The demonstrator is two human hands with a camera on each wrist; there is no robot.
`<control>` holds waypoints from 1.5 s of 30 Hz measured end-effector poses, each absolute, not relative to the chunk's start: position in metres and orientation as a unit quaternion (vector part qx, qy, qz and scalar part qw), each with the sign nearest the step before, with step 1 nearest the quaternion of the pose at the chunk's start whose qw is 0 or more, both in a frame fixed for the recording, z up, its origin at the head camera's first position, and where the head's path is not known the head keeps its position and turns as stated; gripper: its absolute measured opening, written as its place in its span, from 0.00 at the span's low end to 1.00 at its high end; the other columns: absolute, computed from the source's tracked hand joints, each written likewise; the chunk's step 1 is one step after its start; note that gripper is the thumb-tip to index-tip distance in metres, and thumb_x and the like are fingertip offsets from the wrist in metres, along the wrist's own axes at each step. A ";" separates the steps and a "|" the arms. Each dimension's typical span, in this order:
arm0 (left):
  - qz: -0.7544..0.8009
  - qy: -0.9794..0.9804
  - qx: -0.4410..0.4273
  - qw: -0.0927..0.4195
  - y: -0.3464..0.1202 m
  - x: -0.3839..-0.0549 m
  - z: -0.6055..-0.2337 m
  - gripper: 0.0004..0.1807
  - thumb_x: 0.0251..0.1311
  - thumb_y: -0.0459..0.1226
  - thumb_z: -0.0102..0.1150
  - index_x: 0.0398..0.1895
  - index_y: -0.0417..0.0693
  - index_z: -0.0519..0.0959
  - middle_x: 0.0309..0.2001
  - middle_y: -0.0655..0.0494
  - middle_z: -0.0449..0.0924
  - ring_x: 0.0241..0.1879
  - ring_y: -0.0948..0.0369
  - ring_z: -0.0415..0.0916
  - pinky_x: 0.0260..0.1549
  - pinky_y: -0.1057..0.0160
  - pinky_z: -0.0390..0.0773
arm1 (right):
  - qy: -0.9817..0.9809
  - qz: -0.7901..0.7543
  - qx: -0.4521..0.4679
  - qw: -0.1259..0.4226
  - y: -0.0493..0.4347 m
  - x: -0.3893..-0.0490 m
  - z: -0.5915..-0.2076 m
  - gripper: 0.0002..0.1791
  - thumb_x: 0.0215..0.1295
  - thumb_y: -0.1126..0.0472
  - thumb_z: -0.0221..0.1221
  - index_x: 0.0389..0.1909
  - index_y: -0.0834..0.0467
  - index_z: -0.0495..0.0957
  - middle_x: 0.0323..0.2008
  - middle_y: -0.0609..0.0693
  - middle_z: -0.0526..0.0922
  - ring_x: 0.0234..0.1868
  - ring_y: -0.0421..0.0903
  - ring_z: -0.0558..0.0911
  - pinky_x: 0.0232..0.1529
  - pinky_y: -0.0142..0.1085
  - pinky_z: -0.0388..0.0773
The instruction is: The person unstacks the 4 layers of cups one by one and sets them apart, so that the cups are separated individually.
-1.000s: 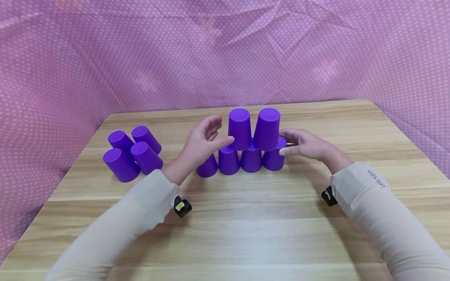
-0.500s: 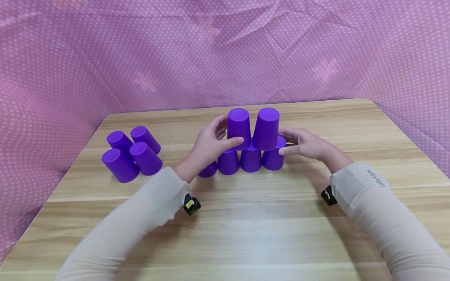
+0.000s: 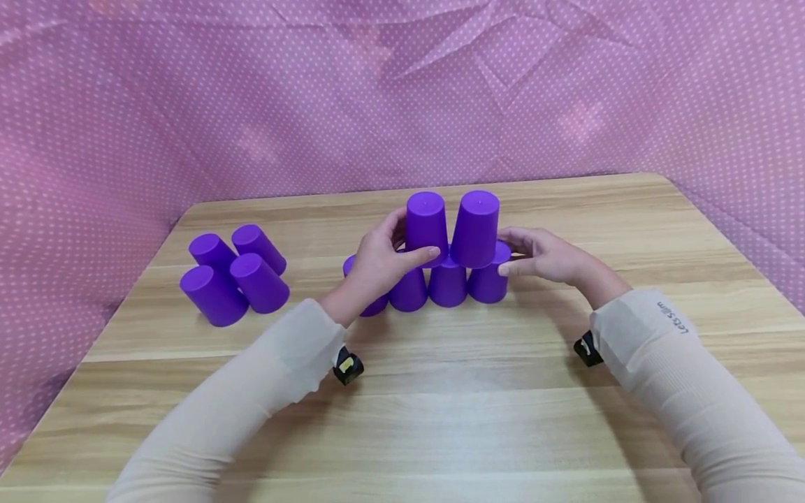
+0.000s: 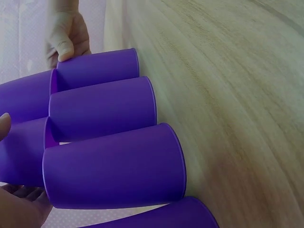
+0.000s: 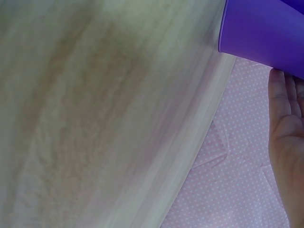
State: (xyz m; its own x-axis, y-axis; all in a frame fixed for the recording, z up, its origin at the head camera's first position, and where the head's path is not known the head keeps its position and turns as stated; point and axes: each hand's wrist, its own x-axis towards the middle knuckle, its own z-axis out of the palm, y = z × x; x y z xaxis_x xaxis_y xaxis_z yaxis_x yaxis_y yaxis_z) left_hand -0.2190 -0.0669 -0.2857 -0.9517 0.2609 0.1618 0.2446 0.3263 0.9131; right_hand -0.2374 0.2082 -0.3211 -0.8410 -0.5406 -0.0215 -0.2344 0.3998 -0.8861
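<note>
Beyond the cream sleeves (image 3: 251,391), the left hand (image 3: 379,260) curls round the upper-left purple cup (image 3: 425,227) beside the upper-right purple cup (image 3: 476,230), and the right hand (image 3: 546,256) pinches the bottom-right purple cup (image 3: 489,284) in a row of four on the table (image 3: 472,391). Four more purple cups (image 3: 260,284) stand apart to the left; a pink dotted cloth (image 3: 402,105) hangs behind.

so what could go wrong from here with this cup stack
Two likely risks, as I judge it:

1. The left hand grips the upper left cup, close beside the upper right cup; a push too far could knock that neighbour off.

2. The right hand touches the rightmost bottom cup, which helps bear the upper right cup; a nudge there might widen the gap below and tip it.
</note>
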 end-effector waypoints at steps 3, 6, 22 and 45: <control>0.546 0.822 0.159 0.002 -0.067 -0.220 -0.287 0.36 0.49 0.37 0.69 0.63 0.45 0.65 0.53 0.49 0.75 0.55 0.58 0.72 0.59 0.65 0.69 | 0.825 -0.491 -0.234 0.154 0.208 -0.237 -0.320 0.30 0.60 0.68 0.58 0.62 0.70 0.61 0.54 0.65 0.73 0.50 0.38 0.76 0.53 0.28 0.73; 0.540 0.826 0.161 0.001 -0.067 -0.220 -0.287 0.36 0.49 0.37 0.68 0.63 0.46 0.65 0.51 0.50 0.76 0.53 0.58 0.73 0.57 0.63 0.71 | 0.827 -0.488 -0.233 0.153 0.208 -0.238 -0.320 0.30 0.60 0.68 0.59 0.62 0.69 0.61 0.54 0.64 0.73 0.51 0.39 0.75 0.54 0.28 0.73; 0.547 0.824 0.151 -0.003 -0.067 -0.219 -0.290 0.34 0.50 0.38 0.68 0.61 0.46 0.66 0.51 0.51 0.76 0.52 0.59 0.74 0.56 0.64 0.73 | 0.820 -0.495 -0.241 0.155 0.207 -0.238 -0.322 0.31 0.60 0.69 0.58 0.62 0.71 0.60 0.55 0.65 0.73 0.51 0.36 0.75 0.56 0.28 0.72; 0.560 0.819 0.122 -0.026 -0.096 -0.214 -0.277 0.36 0.51 0.39 0.67 0.64 0.48 0.64 0.56 0.50 0.74 0.55 0.58 0.72 0.57 0.64 0.72 | 0.832 -0.467 -0.266 0.136 0.206 -0.234 -0.319 0.28 0.60 0.69 0.57 0.61 0.71 0.61 0.53 0.64 0.74 0.56 0.53 0.73 0.62 0.45 0.68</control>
State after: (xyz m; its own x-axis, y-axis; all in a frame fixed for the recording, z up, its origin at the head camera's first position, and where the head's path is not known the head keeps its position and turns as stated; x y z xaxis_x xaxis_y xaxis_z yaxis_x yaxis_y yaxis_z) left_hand -0.2141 -0.0956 -0.2768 -0.9688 0.1707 0.1798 0.2294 0.3424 0.9111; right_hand -0.2339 0.2059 -0.3190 -0.8210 -0.5704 0.0225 -0.3164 0.4220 -0.8496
